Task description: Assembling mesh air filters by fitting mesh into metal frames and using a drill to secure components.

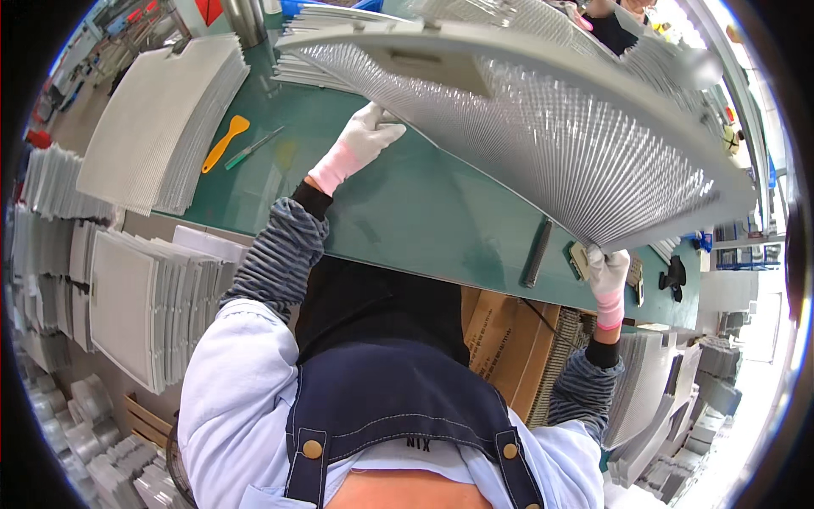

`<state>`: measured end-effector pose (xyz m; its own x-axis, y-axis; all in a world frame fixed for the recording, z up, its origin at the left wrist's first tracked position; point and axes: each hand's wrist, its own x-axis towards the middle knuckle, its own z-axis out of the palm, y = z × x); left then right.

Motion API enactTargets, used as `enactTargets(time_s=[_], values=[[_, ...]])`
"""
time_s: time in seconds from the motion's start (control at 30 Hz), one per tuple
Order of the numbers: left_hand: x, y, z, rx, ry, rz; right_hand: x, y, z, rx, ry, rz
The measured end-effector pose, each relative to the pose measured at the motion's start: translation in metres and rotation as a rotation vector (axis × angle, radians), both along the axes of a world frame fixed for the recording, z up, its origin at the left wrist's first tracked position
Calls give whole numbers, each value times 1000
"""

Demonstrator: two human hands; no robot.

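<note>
A large silvery mesh filter panel [543,144] with a pale frame is held tilted up above the green bench [407,212]. At its lower left edge my left hand [360,140], in a white glove with a pink cuff, has its fingers closed on the rim with the thumb along the near side. My right hand [607,276], gloved alike, pinches the panel's lower right corner. Beside that hand are a dark metal bar [538,253] and a small pale block [580,260]. The panel hides part of the bench behind it.
A stack of similar panels [161,123] stands at the bench's left, next to a yellow scraper [225,144] and a green-handled thin tool [253,149]. More panels [140,305] stand below left. A black object [673,277] lies far right; another person [615,25] is beyond.
</note>
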<state>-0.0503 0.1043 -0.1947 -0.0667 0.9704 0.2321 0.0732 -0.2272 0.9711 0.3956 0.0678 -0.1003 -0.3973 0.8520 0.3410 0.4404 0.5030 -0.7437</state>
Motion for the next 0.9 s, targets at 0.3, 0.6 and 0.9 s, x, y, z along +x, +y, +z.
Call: enactTargets(time_s=[0.3,0.6,0.9], values=[[-47,-86,-18,508,-588,-192,-81,35,-67,213,-305,120],[-96,-132,-23,320,1371,248,-106,57,-78,-11,-1115,-818],[-95,-52,-27,-19,797,327,-57,87,-113,-7,-345,-403]])
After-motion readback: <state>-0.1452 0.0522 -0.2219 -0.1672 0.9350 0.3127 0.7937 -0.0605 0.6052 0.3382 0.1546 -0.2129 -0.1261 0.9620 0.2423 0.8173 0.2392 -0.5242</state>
